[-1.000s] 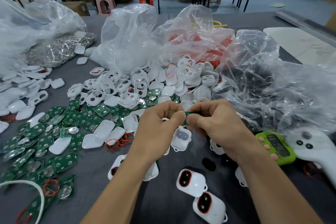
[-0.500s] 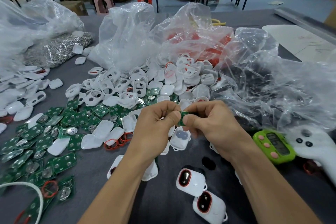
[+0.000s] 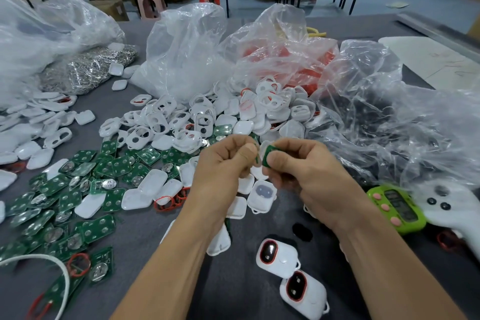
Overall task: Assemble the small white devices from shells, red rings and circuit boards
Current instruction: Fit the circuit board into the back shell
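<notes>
Two hands meet above the table: right hand (image 3: pixel 304 171) pinches a small green circuit board (image 3: pixel 270 154) at its thumb tip; left hand (image 3: pixel 223 166) is clenched just beside it.

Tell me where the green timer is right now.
In the head view, the green timer lies on the table at the right, just past the right hand, beside a white controller.

Bare grey tabletop (image 3: pixel 145 249) lies open between the forearms and toward the near edge, giving a clear lane. To the left, scattered green circuit boards (image 3: pixel 78 197) and flat white plastic shells (image 3: pixel 153 184) crowd the surface. Ahead, a heap of white shell frames (image 3: pixel 181 122) backs onto crumpled clear plastic bags (image 3: pixel 187 54). Two assembled white devices with red rings (image 3: pixel 291 273) sit near right, with a lime-green timer (image 3: pixel 397 210) beyond.
</notes>
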Tool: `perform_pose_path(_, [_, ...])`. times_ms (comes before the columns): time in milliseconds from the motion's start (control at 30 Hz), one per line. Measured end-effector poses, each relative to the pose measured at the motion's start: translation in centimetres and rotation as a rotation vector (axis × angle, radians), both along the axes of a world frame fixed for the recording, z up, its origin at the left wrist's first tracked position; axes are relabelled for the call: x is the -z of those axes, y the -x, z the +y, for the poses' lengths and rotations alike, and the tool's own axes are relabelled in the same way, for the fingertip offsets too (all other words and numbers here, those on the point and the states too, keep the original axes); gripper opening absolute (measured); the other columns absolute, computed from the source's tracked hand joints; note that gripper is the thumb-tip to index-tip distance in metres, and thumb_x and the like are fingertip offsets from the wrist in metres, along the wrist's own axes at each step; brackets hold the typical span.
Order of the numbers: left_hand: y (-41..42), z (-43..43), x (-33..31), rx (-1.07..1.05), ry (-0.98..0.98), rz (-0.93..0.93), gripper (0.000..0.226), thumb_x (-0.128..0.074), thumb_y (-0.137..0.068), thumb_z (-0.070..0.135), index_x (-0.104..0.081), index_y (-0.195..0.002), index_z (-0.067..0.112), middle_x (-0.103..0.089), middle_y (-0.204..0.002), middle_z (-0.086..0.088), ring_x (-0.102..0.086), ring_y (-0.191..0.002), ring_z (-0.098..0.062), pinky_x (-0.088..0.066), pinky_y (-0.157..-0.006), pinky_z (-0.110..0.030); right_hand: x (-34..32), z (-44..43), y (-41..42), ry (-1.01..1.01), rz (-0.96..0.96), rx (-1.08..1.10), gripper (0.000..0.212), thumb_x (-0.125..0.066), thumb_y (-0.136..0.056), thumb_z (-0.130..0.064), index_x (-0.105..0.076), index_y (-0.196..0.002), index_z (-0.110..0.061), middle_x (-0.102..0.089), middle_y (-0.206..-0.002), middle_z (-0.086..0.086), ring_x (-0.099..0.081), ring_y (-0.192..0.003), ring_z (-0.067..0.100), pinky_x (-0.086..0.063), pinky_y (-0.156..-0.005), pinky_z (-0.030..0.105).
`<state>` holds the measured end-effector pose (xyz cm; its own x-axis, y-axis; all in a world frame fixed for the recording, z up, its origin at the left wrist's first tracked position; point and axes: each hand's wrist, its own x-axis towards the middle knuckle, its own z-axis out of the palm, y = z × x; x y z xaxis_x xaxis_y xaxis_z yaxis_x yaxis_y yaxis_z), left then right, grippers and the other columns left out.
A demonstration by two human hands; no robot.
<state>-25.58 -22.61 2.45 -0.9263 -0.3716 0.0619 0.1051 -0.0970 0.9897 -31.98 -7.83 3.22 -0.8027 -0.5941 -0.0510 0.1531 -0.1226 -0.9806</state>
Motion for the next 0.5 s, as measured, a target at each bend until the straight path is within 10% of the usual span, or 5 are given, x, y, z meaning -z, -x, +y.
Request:
perform_pose_path(233, [-1.0, -2.7, 0.4, -0.580, 0.796, -0.413, 0.028, -0.064, -0.093, 0.025, -0.075, -0.102, 0.050, -0.072, -0.107, 0.015, -0.065, -0.101, -0.011, -0.050, -0.094, -0.030, 0.7, 0.3, 0.8, -0.181, 0.051, 0.263, 0.029, -0.074, -0.080, 0.009, -0.064, -0.092, -0.014, -0.062, -0.062, 0.008, -0.050, -0.047, 0.019, -0.046, -0.051, 0.030])
perform_pose_path(500, [-1.5, -2.1, 0.2, 0.244, 0.865, -0.223, 0.072, -0.081, -0.066, 0.043, -0.057, -0.131, 0.061, -0.059, -0.121, 0.042, -0.046, -0.122, 0.017, -0.035, -0.088, 0.000, 0.7, 0.8, 1.2, -0.204, 0.099, 0.335, 0.021, -0.076, -0.082, 0.005, -0.080, -0.085, -0.015, -0.071, -0.065, 0.005, -0.052, -0.045, 0.014, -0.042, -0.046, 0.021])
